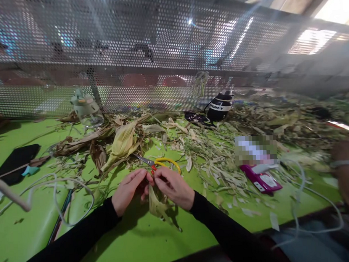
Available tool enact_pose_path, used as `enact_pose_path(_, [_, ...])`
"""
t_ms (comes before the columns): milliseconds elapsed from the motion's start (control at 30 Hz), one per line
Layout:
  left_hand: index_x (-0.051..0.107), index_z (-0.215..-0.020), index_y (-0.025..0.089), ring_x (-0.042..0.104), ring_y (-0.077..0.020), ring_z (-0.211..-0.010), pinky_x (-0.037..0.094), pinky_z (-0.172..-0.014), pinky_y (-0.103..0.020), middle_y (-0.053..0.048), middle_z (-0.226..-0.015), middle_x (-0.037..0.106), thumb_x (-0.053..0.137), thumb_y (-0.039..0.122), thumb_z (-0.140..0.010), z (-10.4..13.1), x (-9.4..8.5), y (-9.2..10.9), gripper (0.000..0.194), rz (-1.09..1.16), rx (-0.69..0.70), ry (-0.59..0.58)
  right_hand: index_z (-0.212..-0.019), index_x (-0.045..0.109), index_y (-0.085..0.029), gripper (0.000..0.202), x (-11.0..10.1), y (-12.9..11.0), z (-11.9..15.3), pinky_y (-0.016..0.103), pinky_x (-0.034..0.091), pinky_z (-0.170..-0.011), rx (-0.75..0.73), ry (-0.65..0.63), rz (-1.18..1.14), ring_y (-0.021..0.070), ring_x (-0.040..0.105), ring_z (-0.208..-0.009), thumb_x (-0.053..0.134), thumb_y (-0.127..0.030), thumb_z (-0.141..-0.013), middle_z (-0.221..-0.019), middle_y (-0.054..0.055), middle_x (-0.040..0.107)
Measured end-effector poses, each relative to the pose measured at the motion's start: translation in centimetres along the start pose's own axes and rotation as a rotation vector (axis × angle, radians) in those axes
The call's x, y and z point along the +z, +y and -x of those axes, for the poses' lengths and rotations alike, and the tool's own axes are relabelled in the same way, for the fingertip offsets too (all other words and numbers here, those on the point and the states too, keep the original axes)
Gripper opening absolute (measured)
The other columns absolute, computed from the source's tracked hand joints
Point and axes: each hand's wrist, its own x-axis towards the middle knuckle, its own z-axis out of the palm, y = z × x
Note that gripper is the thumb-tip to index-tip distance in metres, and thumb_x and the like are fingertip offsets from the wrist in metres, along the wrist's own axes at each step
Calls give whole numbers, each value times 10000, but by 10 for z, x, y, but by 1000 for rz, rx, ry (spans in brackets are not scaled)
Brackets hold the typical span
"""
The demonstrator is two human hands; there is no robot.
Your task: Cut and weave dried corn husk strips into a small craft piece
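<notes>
Black-sleeved forearms (73, 237) angle inward, left grip (129, 188) beside right grip (175, 187), fingers (162, 176) bent.

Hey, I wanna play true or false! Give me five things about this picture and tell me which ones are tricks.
1. The scissors have a yellow handle. True.
2. The left hand and the right hand both wear gloves. False: both are bare, below black sleeves.
3. A pale husk piece hangs down between the two hands. True.
4. The table is bright red. False: it is bright green.
5. The black bottle is left of the hands. False: it is to their right, farther back, near the mesh panel.
</notes>
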Motion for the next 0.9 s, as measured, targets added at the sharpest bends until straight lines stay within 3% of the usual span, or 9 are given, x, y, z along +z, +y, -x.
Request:
enact_pose_path(167, [562,-720,139,417,-44,-419,337,-415,-164,32,-557,515,566,409,-814,-2,1,0,286,244,-66,29,-805,470,-182,171,8,-2,0,193,329,-464,187,68,-471,60,386,-502,473,-333,-887,-673,-41,449])
enact_pose_path(300, [540,-720,134,420,-34,-451,345,-439,-157,24,-623,540,598,382,-796,-4,-1,-3,266,394,-148,7,-857,483,-177,255,13,-2,0,151,230,-365,303,84,-795,30,298,-390,498,-430,-882,-556,-82,424])
enact_pose_path(500, [494,-670,137,402,-33,-433,297,-422,-157,24,-587,517,592,375,-796,-1,4,-7,286,428,-192,-14,-817,433,-187,292,15,-2,1,137,270,-339,296,6,-1043,25,434,-396,507,-463,-875,-699,-25,578])
enact_pose_path(600, [484,-651,149,351,-45,-411,297,-434,-181,43,-515,446,566,407,-800,-1,5,-8,309,371,-166,-7,-810,394,-204,304,12,-5,3,147,332,-375,272,-43,-938,39,461,-415,504,-481,-872,-650,-56,532])
enact_pose_path(733, [482,-619,148,376,-64,-487,334,-504,-199,37,-545,443,592,410,-777,-1,6,-7,325,260,-126,72,-781,430,-195,302,8,-11,5,181,399,-470,225,-120,-503,61,481,-489,438,-471,-903,-623,-50,483])
enact_pose_path(900, [481,-616,153,372,-83,-558,335,-553,-210,37,-591,436,565,440,-803,4,7,-6,353,31,-25,150,-807,473,-196,263,7,-12,5,194,390,-499,125,-152,-232,73,476,-508,378,-399,-943,-622,-42,482])
